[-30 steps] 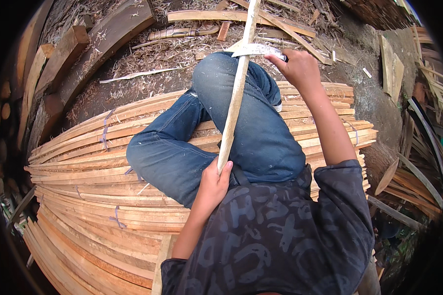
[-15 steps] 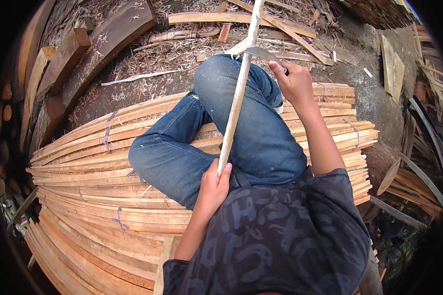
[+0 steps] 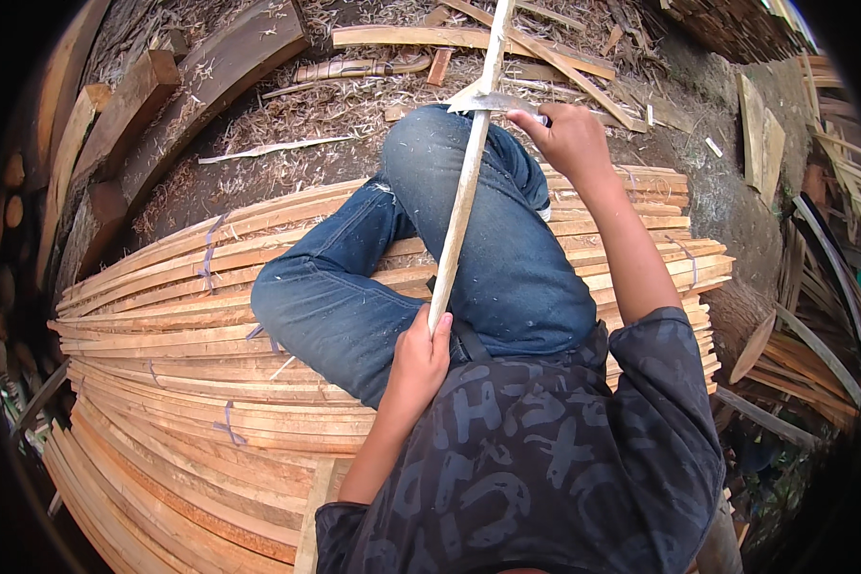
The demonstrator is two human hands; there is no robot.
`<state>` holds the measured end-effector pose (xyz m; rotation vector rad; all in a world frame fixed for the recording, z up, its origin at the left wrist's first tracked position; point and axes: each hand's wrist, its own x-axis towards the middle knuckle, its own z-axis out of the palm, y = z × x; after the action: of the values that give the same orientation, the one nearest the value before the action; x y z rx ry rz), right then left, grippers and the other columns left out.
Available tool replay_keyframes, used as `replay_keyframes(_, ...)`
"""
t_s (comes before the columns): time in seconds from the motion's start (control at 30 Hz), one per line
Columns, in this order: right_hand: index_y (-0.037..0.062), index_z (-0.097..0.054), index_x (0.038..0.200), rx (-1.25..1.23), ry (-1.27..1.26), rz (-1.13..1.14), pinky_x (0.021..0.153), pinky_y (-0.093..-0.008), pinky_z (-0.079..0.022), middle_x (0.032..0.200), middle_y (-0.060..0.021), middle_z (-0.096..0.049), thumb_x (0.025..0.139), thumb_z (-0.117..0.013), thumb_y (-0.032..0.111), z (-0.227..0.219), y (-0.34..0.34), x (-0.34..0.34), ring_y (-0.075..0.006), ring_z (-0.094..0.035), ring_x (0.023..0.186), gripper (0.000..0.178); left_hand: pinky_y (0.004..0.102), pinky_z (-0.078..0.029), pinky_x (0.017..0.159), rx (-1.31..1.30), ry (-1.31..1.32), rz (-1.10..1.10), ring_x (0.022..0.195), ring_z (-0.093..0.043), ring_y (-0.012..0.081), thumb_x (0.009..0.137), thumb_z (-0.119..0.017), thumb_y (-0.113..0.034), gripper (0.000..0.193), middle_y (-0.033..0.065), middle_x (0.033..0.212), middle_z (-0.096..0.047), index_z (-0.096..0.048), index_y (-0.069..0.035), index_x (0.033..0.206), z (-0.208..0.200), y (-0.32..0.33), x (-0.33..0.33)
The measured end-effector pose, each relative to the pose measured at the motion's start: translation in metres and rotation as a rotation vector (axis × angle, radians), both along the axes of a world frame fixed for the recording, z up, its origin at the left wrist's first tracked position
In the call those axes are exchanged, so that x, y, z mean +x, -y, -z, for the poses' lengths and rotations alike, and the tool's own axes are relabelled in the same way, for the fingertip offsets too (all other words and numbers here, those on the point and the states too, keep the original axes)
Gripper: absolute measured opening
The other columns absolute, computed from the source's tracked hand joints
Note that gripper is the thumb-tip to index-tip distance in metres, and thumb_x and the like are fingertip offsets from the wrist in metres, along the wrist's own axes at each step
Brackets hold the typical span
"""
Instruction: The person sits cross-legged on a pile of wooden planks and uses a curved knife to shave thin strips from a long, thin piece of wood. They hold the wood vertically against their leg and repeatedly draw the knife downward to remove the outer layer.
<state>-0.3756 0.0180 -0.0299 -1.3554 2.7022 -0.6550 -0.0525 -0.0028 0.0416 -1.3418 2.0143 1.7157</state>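
Clock directions are being taken from the centre of the view, with twelve at the far edge; the left hand (image 3: 419, 359), just off centre at six o'clock, is gripping the near end of a pale wooden stick (image 3: 462, 201), its fingers wrapping around the wood; the stick is running from this grip toward half past twelve and is leaving the view at the top edge. The right hand (image 3: 572, 143), between one and two o'clock, is gripping a knife (image 3: 499, 101) by its handle, largely hidden by the fingers; the blade is pointing toward nine o'clock and is crossing over the far part of the stick. The stick is passing over the seated person's blue jeans (image 3: 517, 249); whether it is touching the cloth cannot be told; a dark patterned shirt (image 3: 526, 459) is filling the area near six o'clock.

Bundled wooden slats (image 3: 172, 359) are fanning out from seven to nine o'clock and are also showing at three; a purple tie (image 3: 228, 424) is binding one bundle at eight. Heavy dark beams (image 3: 210, 86) are lying between ten and eleven; a long plank (image 3: 402, 36) is lying at twelve, among wood shavings (image 3: 354, 105); two flat boards (image 3: 761, 139) are lying at two.
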Motion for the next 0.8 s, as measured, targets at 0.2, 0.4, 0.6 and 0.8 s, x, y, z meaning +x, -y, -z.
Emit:
replay_keyframes(0.2, 0.0028, -0.065, 0.063, -0.079, -0.153, 0.123, 0.052, -0.0426, -0.051, 0.061, -0.0182, -0.062, 0.079, -0.045, 0.076, 0.021, 0.021, -0.029, -0.0343, -0.064, 0.06, 0.078, 0.0434, -0.042, 0.058, 0.019, -0.023, -0.018, 0.06, -0.055, 0.0382, 0.098, -0.046, -0.024, 0.028, 0.0225, 0.065, -0.053, -0.051, 0.004, 0.093, 0.0, 0.002, 0.001)
replay_keyframes(0.4, -0.0003, -0.069, 0.074, -0.023, 0.008, 0.245, 0.059, -0.044, -0.05, 0.067, -0.0216, -0.064, 0.082, -0.046, 0.072, 0.008, 0.02, -0.057, -0.0376, -0.064, 0.065, 0.077, 0.0377, -0.04, 0.058, 0.082, -0.042, -0.038, 0.06, -0.051, 0.0266, 0.1, -0.042, -0.026, 0.03, 0.0153, 0.065, -0.05, -0.048, 0.002, 0.089, 0.006, 0.001, 0.009)
replay_keyframes(0.6, -0.0007, -0.067, 0.07, -0.048, 0.337, 0.158, 0.057, -0.0439, -0.049, 0.059, -0.0218, -0.059, 0.083, -0.056, 0.062, -0.023, -0.015, 0.021, -0.0374, -0.063, 0.06, 0.065, 0.031, -0.038, 0.054, 0.051, -0.016, -0.001, 0.058, -0.044, 0.0136, 0.102, -0.036, -0.027, 0.027, 0.0066, 0.066, -0.046, -0.042, -0.002, 0.093, 0.003, 0.004, 0.009)
replay_keyframes(0.8, 0.0022, -0.066, 0.064, 0.055, 0.115, 0.002, 0.048, -0.0408, -0.048, 0.052, -0.0187, -0.057, 0.079, -0.06, 0.063, -0.047, -0.038, 0.049, -0.0348, -0.062, 0.051, 0.063, 0.0424, -0.04, 0.059, -0.073, 0.019, 0.065, 0.059, -0.049, 0.0304, 0.1, -0.039, -0.028, 0.028, 0.0167, 0.067, -0.049, -0.04, -0.001, 0.094, -0.004, 0.009, 0.001)
